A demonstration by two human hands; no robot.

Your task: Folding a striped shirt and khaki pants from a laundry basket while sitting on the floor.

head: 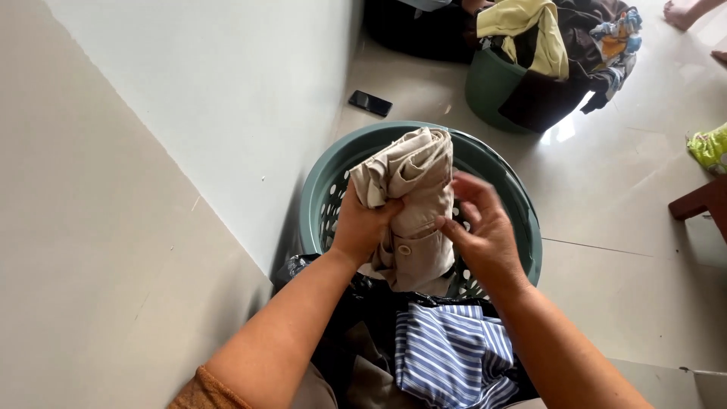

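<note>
My left hand (362, 227) grips a folded beige garment (413, 189) with a buttoned pocket, holding it over a round green laundry basket (500, 170) with holes in its wall. My right hand (485, 235) rests its fingers against the garment's right side, near the pocket. Below my forearms lies a blue and white striped shirt (447, 352) on top of dark clothes (341, 341).
A white wall (189, 113) runs close on the left. A black phone (370, 103) lies on the tiled floor beside it. A second green basket (492, 95) heaped with clothes stands farther back. A wooden furniture leg (700, 204) and a person's foot (678, 14) show at right.
</note>
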